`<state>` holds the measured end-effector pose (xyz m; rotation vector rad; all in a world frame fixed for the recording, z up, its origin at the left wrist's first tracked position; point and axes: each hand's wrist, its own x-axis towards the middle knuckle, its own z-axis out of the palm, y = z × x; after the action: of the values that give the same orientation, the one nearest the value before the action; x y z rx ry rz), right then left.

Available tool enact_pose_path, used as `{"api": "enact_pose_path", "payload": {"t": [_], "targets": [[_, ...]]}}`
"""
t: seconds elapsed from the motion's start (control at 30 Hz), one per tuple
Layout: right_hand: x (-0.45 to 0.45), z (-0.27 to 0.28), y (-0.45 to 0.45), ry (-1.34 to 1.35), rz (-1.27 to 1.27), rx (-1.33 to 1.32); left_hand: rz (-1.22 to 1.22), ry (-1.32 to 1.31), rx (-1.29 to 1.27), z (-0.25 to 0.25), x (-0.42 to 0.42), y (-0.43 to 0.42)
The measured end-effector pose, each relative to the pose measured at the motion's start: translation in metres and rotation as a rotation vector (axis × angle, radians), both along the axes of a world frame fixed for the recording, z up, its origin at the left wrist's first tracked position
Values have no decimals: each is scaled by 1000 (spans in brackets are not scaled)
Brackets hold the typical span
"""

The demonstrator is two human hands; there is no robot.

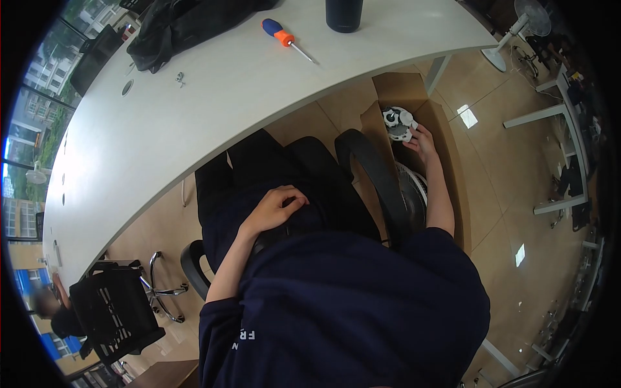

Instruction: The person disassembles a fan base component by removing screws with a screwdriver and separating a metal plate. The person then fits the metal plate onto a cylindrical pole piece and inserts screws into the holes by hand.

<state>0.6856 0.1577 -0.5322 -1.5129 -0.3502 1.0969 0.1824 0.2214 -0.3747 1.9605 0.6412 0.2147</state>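
My right hand [420, 142] reaches down into the open cardboard box [456, 187] beside my chair. Its fingers are closed on the edge of a white fan part [400, 124], a plastic piece with a dark round centre and a grey area. Below that hand in the box, a round fan grille [414, 184] is partly covered by the chair's armrest and my forearm. My left hand [275, 210] rests on my lap with loosely bent fingers and holds nothing.
On the white table [213, 123] lie a blue-and-orange screwdriver [279, 33], small metal pieces [180, 79] and a black bag [187, 29]. A dark cup [343, 14] stands near the far edge. The black armrest [372, 161] separates me from the box. A person [55, 310] sits at far left.
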Motion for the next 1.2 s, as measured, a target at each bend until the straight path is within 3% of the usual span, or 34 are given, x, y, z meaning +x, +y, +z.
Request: {"api": "enact_pose_path", "payload": {"t": [0.23,0.73,0.93,1.2], "targets": [[-15,-24,7,-9,-60,-85,27,32,-33,2,1,-1],[-6,-13,-2,71,-8,-24,29,13,-30,-2,-1,1],[6,3,-3,31,13,5,36,20,-53,-5,-3,1],[36,63,-1,-53,120,-10,24,1,-19,-7,-2,1]]}}
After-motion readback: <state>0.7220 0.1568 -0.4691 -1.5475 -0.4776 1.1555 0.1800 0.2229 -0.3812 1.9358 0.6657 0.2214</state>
